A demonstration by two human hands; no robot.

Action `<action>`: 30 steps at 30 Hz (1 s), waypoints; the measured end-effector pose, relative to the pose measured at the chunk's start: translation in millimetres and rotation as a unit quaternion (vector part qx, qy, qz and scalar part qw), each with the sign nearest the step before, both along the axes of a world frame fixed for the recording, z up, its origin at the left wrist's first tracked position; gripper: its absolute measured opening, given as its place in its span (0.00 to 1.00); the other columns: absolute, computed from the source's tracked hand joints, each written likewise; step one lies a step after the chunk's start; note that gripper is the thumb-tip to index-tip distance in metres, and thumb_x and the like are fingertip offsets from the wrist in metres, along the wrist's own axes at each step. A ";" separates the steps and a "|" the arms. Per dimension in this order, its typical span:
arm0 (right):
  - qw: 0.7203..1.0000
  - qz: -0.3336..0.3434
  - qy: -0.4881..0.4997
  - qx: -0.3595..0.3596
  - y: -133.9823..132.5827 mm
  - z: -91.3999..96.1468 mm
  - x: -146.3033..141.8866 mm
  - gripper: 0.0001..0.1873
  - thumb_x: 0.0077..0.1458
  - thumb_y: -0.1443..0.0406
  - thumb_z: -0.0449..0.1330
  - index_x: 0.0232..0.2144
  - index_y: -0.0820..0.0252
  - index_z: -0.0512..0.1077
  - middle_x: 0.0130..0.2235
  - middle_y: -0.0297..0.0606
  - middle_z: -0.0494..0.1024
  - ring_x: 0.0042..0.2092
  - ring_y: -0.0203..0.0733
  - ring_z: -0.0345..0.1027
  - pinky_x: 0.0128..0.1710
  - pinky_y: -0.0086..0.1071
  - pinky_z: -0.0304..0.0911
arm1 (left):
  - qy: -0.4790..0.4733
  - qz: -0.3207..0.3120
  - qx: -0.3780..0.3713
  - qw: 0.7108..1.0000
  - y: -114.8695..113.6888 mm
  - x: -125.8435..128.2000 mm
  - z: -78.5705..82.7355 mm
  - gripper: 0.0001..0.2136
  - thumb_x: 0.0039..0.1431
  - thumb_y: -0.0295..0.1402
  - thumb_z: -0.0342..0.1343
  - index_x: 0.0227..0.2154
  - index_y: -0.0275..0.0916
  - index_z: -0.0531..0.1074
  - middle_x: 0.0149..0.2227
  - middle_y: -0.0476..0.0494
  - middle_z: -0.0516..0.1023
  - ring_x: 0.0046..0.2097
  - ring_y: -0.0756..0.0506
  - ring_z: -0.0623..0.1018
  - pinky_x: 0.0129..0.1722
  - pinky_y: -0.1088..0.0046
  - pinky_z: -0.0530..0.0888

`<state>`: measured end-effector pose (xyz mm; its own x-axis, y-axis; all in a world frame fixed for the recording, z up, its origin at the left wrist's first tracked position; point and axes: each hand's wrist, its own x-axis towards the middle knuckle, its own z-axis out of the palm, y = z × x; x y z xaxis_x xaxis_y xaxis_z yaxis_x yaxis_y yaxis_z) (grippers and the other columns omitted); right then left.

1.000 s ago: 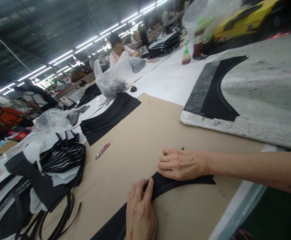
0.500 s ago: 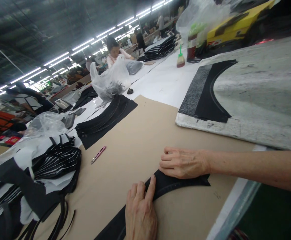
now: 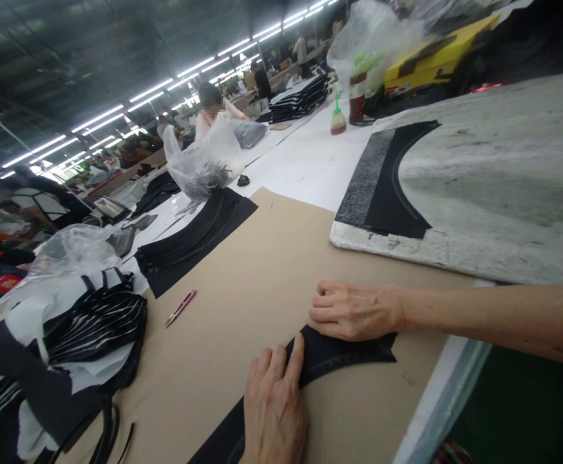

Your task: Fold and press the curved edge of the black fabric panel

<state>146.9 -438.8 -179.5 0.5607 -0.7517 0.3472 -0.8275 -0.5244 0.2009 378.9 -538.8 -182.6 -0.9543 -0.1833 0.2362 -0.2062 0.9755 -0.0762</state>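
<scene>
Touching fabric [image 3: 342, 354], left hand [image 3: 276, 403], right hand [image 3: 352, 310], bag [image 3: 201, 153] holding grey pieces [image 3: 212, 176]

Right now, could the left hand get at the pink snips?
Probably yes: only flat brown sheet shows between the left hand and the snips, though the hand would have to come off the black cloth.

The curved black fabric strip [image 3: 344, 353] is partly covered by the bare left hand [image 3: 276, 401] and bare right hand [image 3: 352, 312]; its lower end is cut off by the bottom edge. The yellow-and-black angular object [image 3: 440, 57] is blurred beyond recognition.
</scene>
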 end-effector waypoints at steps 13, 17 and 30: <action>1.000 -0.005 0.005 -0.010 11.1 4.0 -15.9 0.11 0.64 0.72 0.49 0.34 0.64 0.70 0.31 0.36 0.70 0.34 0.38 0.60 0.36 0.37 0.50 | 0.034 -0.016 0.018 0.999 6.3 -10.8 -12.1 0.24 0.56 0.16 0.41 0.54 0.35 0.66 0.47 0.40 0.73 0.46 0.44 0.70 0.43 0.66 0.67; 1.000 -0.014 0.017 0.002 14.9 5.9 -20.2 0.12 0.65 0.72 0.48 0.35 0.64 0.70 0.32 0.36 0.71 0.35 0.39 0.60 0.37 0.37 0.50 | 0.022 -0.031 0.014 0.999 7.2 -19.4 -3.1 0.22 0.55 0.16 0.44 0.52 0.31 0.67 0.37 0.43 0.74 0.38 0.45 0.70 0.38 0.67 0.67; 0.999 -0.038 0.021 0.029 26.0 2.2 -31.1 0.10 0.64 0.72 0.48 0.37 0.64 0.69 0.36 0.38 0.70 0.37 0.40 0.59 0.37 0.38 0.51 | -0.015 -0.012 -0.024 1.000 17.0 -36.8 3.2 0.29 0.53 0.15 0.45 0.59 0.38 0.62 0.37 0.46 0.73 0.37 0.44 0.66 0.37 0.66 0.61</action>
<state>115.8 -412.8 -177.2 0.5135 -0.8116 0.2786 -0.8573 -0.4715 0.2067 342.0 -521.8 -179.4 -0.9650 -0.1496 0.2156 -0.1798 0.9753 -0.1282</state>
